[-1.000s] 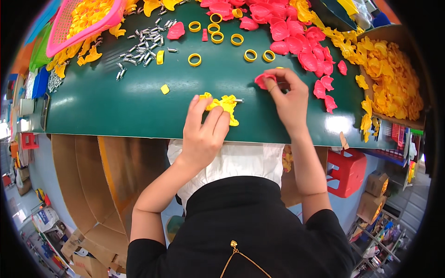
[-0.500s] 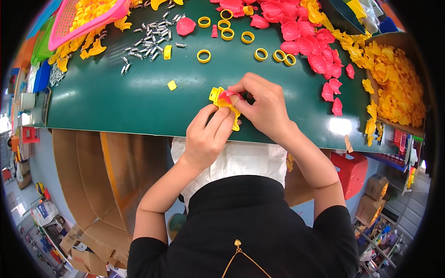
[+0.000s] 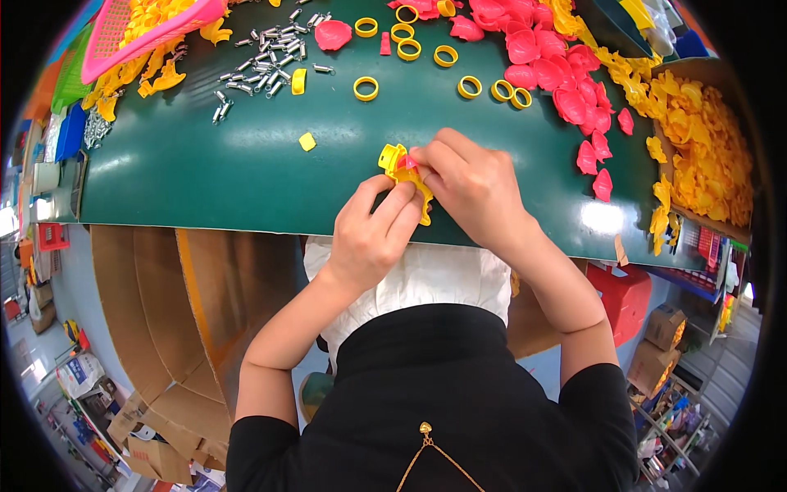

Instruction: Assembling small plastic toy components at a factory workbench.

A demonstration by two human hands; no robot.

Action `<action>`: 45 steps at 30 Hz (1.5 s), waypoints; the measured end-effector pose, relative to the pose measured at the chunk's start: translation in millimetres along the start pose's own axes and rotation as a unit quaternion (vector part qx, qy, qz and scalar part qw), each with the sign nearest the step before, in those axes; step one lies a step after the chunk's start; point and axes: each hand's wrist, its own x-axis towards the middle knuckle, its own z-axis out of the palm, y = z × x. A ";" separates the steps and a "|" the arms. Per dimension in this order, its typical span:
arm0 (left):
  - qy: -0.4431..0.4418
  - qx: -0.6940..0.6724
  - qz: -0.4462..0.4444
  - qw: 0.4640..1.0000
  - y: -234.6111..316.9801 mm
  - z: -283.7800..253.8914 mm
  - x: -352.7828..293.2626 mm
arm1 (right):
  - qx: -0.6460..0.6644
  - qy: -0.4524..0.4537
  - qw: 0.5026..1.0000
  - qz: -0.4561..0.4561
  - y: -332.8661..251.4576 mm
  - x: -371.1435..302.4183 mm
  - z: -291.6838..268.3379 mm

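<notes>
While a yellow plastic part [image 3: 392, 157] is gripped by the left hand [image 3: 373, 235] near the front edge of the table [image 3: 221, 176], the right hand [image 3: 475, 187] pinches a pink piece [image 3: 407, 163] against it; metal springs [image 3: 264, 80], yellow rings [image 3: 366, 98] and pink shells [image 3: 568, 105] lie beyond.

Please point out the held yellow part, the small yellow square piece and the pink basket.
Held yellow part [image 3: 393, 157], head view: its uncovered upper end.
Small yellow square piece [image 3: 307, 142], head view: middle of its face.
Pink basket [image 3: 160, 39], head view: its near wall.
</notes>
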 end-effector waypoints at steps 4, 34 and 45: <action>-0.017 0.002 0.017 1.000 -3.2 -2.4 2.2 | 0.028 -0.020 0.999 0.000 4.7 0.4 -7.5; -0.198 0.129 0.093 0.967 8.7 -34.6 30.7 | -0.164 -0.036 0.982 -0.081 33.9 23.0 -23.5; -0.116 0.079 0.085 0.986 1.8 -20.1 21.2 | -0.039 0.094 0.994 0.027 31.3 -31.3 -2.0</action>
